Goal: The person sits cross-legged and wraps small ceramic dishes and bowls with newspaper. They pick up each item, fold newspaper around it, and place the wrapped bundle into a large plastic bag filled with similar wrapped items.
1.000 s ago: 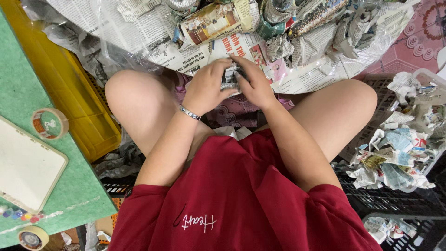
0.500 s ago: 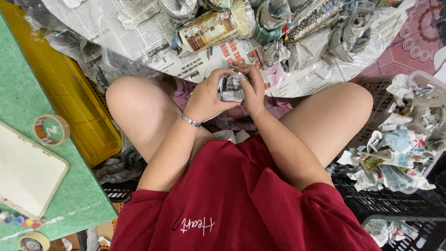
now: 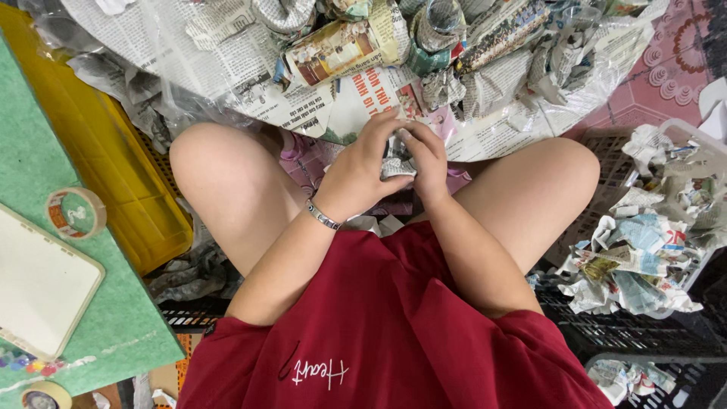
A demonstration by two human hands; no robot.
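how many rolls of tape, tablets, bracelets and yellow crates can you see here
rolls of tape: 2, one on the green mat, one at the bottom edge
white tablet: 1
silver bracelet, on the left hand: 1
yellow crate: 1
total: 5

A dark red shirt (image 3: 379, 326) is seen; the crate (image 3: 113, 174) is coloured yellow, the table (image 3: 30, 159) green, the newspaper wad (image 3: 397, 157) printed grey-white.

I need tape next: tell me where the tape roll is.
Head view, far left: the tape roll lies on the green mat, just above the white tablet.
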